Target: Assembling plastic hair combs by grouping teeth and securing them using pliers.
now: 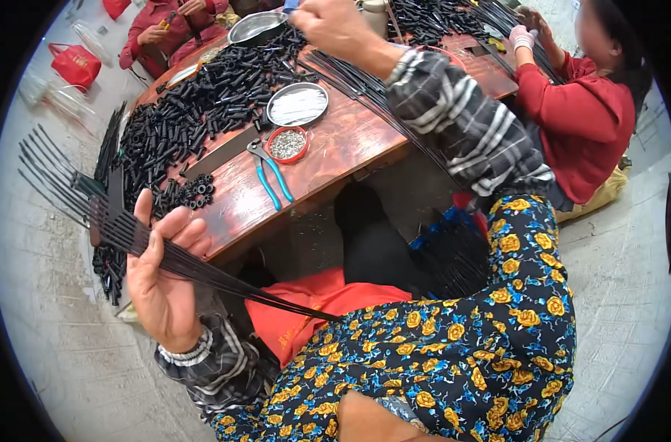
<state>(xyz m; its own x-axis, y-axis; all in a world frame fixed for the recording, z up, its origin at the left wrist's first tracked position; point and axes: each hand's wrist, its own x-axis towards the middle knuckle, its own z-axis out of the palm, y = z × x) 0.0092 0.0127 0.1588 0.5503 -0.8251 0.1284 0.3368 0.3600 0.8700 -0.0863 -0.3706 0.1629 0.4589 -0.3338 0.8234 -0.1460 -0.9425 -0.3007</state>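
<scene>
A fanned bundle of thin black rods [118, 234] lies across my left hand [166, 276], at the left. My thumb presses on the rods while the other fingers stay partly raised. The rods' gathered end reaches my flowered apron. My right hand [335, 33] is stretched far across the table at the top, with its fingers curled. The top edge cuts it off, and whatever it may hold is hidden. Nearest to it are a heap of short black tubular parts [210, 103] and an oval metal tray [256, 28].
On the wooden table [328, 158] lie blue-handled pliers [269, 173], a red dish of small metal pieces [287, 144] and a metal dish of thin white pieces [297, 104]. One person in red [582, 118] works at the right, another [177, 33] at the far left.
</scene>
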